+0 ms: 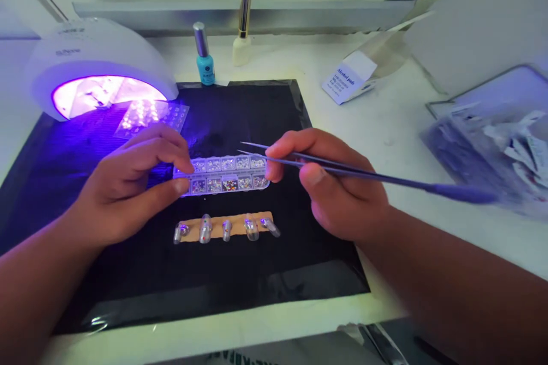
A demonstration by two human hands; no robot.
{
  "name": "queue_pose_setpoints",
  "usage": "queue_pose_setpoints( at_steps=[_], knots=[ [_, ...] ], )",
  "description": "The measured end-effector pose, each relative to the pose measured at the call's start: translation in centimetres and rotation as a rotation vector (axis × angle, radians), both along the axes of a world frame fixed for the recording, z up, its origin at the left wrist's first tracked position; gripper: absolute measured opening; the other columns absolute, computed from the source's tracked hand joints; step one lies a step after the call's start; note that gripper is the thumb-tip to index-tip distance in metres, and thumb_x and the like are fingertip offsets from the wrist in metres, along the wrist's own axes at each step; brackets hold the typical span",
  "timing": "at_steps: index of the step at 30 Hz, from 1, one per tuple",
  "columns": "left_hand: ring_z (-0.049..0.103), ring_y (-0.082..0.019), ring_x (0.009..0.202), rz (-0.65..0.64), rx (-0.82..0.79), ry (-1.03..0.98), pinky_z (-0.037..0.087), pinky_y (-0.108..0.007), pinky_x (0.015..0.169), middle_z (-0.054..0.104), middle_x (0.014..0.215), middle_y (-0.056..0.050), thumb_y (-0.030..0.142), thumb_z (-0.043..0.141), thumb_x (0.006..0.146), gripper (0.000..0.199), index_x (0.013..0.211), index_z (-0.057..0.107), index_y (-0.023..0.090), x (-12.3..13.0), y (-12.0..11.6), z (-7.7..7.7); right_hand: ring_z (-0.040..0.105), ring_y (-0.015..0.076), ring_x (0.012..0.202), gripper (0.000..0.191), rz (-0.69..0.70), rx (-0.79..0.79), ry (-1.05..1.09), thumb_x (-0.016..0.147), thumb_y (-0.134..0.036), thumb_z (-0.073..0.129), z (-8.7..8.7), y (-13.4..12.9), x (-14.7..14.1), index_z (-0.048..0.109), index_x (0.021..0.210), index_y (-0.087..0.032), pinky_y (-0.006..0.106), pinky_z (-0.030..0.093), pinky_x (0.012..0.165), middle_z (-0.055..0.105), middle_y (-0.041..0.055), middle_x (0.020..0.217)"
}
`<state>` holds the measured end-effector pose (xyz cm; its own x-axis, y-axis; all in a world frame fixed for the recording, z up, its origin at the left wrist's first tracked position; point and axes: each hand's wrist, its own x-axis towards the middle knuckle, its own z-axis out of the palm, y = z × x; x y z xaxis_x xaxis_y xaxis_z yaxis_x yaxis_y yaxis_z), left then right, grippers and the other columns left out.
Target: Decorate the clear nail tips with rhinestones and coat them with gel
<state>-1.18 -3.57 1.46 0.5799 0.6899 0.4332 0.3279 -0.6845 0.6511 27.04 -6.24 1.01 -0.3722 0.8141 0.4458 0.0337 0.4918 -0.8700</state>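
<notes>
Our left hand (128, 182) pinches a rhinestone case (222, 175) between thumb and fingers, just above a tan strip (225, 227) of false nails, all on a black mat (214, 291). Our right hand (329, 182) grips tweezers (411, 183), their tips apart, just above the case. A UV lamp (98, 74) glows behind.

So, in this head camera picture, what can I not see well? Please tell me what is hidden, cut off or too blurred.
Left end of the rhinestone case: hidden in the head view by the left hand.
Single stones in the compartments: too small in the head view to tell their shapes.
Back end of the tweezers: blurred in the head view.
Packets in the clear bag: blurred, and the bag is cut off by the right edge.
Inside of the UV nail lamp: washed out by its glare.
</notes>
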Motion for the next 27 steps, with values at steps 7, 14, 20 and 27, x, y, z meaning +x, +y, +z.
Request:
queue_pose_setpoints(
  at_steps=[7, 14, 20, 27],
  knots=[
    [0.066, -0.016, 0.102, -0.12, -0.002, 0.145, 0.054, -0.031, 0.089, 0.067, 0.116, -0.002, 0.016, 0.057, 0.098, 0.021, 0.109, 0.071, 0.027, 0.4, 0.9, -0.4, 0.06, 0.0102, 0.073, 0.019, 0.164, -0.277, 0.099, 0.099, -0.038, 0.069, -0.2, 1.1, 0.0, 0.071, 0.1, -0.019, 0.024, 0.047, 0.071, 0.064, -0.0026, 0.077],
    [0.063, -0.022, 0.108, -0.091, -0.101, 0.225, 0.05, -0.042, 0.099, 0.07, 0.114, -0.006, 0.027, 0.058, 0.099, 0.021, 0.116, 0.067, 0.021, 1.0, 1.4, -1.3, 0.058, 0.0138, 0.078, 0.028, 0.222, -0.226, 0.02, 0.098, -0.044, 0.067, -0.1, 1.4, -0.4, 0.075, 0.096, -0.018, 0.029, 0.045, 0.073, 0.063, 0.0018, 0.086],
    [0.062, -0.023, 0.104, -0.042, -0.156, 0.293, 0.049, -0.045, 0.097, 0.071, 0.111, -0.007, 0.028, 0.058, 0.097, 0.019, 0.11, 0.069, 0.019, 1.7, 1.7, -1.1, 0.064, 0.014, 0.071, 0.016, 0.153, -0.217, 0.005, 0.095, -0.032, 0.062, -0.4, 1.2, -0.2, 0.067, 0.094, -0.016, 0.028, 0.051, 0.068, 0.067, 0.0017, 0.08],
    [0.066, -0.022, 0.105, -0.184, -0.275, 0.45, 0.054, -0.046, 0.097, 0.07, 0.109, -0.007, 0.034, 0.066, 0.099, 0.021, 0.104, 0.069, 0.014, 3.2, 4.4, 0.9, 0.065, 0.0145, 0.074, 0.01, 0.137, -0.1, -0.089, 0.092, -0.025, 0.062, 2.4, 0.5, 0.0, 0.066, 0.092, -0.016, 0.028, 0.05, 0.07, 0.07, 0.0027, 0.08]
  ],
)
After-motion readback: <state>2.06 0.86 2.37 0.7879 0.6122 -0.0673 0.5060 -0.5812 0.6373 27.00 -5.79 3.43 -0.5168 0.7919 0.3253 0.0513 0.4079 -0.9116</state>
